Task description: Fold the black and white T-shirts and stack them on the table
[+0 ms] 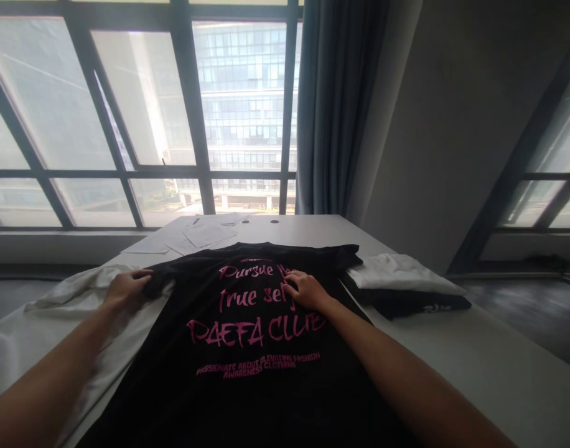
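Lying flat across the white table, a black T-shirt faces up with pink print on it. The lettering reads "Pursue" on the first line, with the rest covered by the right hand. The second line reads "true sel", again cut short by that hand. The third line appears to read "PAEFA CLUB", in a stylised script that is hard to confirm. Two smaller lines below read "PASSIONATE ABOUT ELEVATING FASHION AWARENESS CLOTHING". A tiny pink line near the collar is too small to read.

The left hand grasps the shirt's left sleeve, fingers curled around the fabric at the garment's edge. The right hand rests palm-down on the chest print, fingers spread and released, pressing rather than gripping.

A white garment lies rumpled beneath and beside the left hand. To the right, near the shirt's far sleeve, a folded stack holds a white piece on top of a black one; pale marks on the black edge are unreadable. Papers lie at the table's far end, below the window. The shirt's lower hem is cut off by the frame.
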The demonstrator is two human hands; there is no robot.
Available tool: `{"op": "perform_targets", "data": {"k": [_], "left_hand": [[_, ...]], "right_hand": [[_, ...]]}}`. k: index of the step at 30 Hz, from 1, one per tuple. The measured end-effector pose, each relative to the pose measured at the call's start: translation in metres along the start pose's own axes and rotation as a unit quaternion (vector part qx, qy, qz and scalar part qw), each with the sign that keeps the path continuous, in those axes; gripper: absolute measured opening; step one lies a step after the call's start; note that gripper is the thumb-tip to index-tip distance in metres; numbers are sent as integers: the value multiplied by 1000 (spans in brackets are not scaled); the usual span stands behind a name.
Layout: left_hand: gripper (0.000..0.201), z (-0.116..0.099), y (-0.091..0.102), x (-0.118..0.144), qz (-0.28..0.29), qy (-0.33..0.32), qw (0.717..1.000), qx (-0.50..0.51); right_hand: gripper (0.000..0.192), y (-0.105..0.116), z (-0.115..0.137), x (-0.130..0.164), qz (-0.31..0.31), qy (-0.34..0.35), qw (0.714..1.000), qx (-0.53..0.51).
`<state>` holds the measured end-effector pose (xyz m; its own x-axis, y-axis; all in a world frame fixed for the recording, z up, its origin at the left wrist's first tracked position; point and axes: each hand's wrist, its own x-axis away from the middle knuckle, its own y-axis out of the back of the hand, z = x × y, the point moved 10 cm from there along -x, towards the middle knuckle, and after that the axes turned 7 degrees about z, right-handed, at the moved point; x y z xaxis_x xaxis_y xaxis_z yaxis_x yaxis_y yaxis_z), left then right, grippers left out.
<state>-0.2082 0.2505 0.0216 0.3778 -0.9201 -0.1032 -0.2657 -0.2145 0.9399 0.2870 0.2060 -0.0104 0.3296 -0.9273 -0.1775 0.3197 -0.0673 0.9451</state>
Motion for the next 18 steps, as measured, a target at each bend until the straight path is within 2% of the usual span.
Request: {"op": "perform_targets", "data": {"k": [2,4,6,9,12,14,16,18], "left_hand": [[33,-10,20,-6,-10,9,999,31],[34,-36,46,-11,-38,-10,998,46],[36,-77,67,-15,-51,-62,995,60],[42,-152,74,-19,-19,-145,987,70],[43,-223,54,-16,37,-203,975,76],[43,-264,26,-9,97,-238,963,82],[43,-298,-1,2,131,-270,950,86],[48,-322,-28,13,147,-294,940,91]], "right_hand": [[41,-1,0,0,-2,-1,1000,-4],[39,1,1,0,-2,-3,1000,-7],[38,3,2,0,0,-4,1000,-11],[37,5,2,1,2,-6,1000,-14],[36,5,1,2,4,-11,1000,-16],[37,5,1,2,4,-11,1000,-20],[38,6,1,2,2,-10,1000,-24],[37,6,1,2,1,-11,1000,-27]]}}
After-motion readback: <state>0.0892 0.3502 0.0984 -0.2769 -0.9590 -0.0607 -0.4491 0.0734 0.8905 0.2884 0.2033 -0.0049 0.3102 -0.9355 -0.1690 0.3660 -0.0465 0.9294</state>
